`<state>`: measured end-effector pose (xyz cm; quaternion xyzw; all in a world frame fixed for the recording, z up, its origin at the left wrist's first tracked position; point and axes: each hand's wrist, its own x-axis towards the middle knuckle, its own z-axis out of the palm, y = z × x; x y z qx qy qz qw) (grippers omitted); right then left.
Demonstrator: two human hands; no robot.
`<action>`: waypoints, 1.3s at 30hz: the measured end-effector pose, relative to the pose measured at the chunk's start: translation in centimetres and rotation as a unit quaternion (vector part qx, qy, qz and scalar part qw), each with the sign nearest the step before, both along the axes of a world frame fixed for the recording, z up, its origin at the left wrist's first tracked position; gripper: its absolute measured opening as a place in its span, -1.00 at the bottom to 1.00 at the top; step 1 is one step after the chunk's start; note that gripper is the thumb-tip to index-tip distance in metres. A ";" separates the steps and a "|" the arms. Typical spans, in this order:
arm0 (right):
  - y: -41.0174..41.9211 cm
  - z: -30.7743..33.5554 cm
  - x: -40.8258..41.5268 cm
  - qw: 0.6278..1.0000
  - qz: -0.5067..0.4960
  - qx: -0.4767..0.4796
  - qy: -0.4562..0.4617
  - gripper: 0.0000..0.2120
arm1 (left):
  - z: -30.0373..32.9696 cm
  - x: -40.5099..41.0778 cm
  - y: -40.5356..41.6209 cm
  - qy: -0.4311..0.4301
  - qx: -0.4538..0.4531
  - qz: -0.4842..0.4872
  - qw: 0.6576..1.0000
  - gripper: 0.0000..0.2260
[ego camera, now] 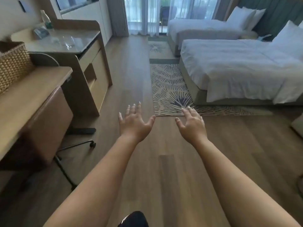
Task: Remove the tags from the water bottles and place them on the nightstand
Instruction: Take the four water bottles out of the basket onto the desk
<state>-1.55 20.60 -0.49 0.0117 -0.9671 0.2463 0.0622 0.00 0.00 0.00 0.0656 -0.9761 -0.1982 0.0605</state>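
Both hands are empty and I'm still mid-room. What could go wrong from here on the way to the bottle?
1. Only one water bottle shows, at the back of the glossy counter; any tag is too blurred to confirm.
2. The rolling chair has its base legs out on the floor toward the walking path, a possible trip.
3. The left hand and right hand are both open and far from the bottle.

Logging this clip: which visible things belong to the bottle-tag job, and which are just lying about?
Job:
- water bottle on the far counter
- left hand and right hand, both open and empty
- no nightstand clearly identifiable

Lying about:
- woven basket
- desk
- chair
- two beds
- patterned rug
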 end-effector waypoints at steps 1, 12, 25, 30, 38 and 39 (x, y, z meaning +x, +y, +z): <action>-0.1 -0.4 -0.2 1.000 -0.001 0.001 -0.002 -0.44 | -0.3 0.0 -0.1 -0.006 -0.003 0.008 1.000 -0.25; -3.0 -4.4 -7.9 0.998 0.041 0.009 -0.036 -0.46 | -5.5 -5.7 -3.4 -0.047 -0.003 0.061 0.997 -0.27; -14.6 -4.5 -32.9 0.990 0.128 0.028 -0.051 -0.47 | -6.5 -26.6 -14.2 -0.069 0.036 0.168 0.983 -0.27; -21.2 -3.2 -39.9 0.982 0.182 0.027 -0.033 -0.47 | -5.2 -32.0 -20.0 -0.049 0.034 0.216 0.975 -0.27; -33.5 -3.5 -47.5 0.951 0.306 0.025 -0.041 -0.48 | -4.6 -34.6 -28.6 -0.033 0.034 0.317 0.947 -0.24; -35.3 -3.6 -48.2 0.945 0.324 0.020 -0.043 -0.48 | -4.7 -34.9 -29.8 -0.035 0.031 0.334 0.941 -0.26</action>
